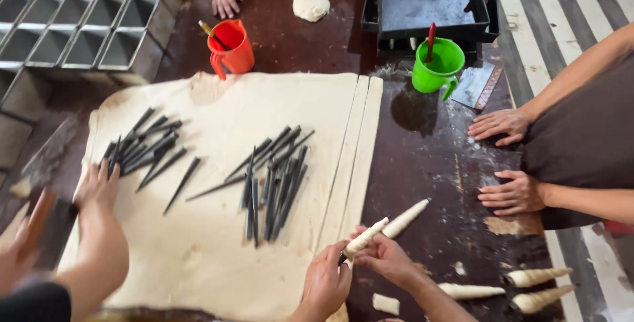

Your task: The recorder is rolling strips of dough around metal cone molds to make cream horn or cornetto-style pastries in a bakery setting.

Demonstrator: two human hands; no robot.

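Wrapping a dough-covered cone [367,236], the left hand [328,284] and right hand [388,260] meet at bottom centre of the frame, both grips clenched on it. Its long axis slants up-right, tip toward a second cone [406,218] just beyond. The dough sheet [218,229] with dark metal cones [274,180] lies left on the counter [429,163].

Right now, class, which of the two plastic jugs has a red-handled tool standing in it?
The green jug, right of the orange jug, beside the black trays.

Even bright light, soft shadows under mugs, motion blur lower left, wide-angle bending at edges
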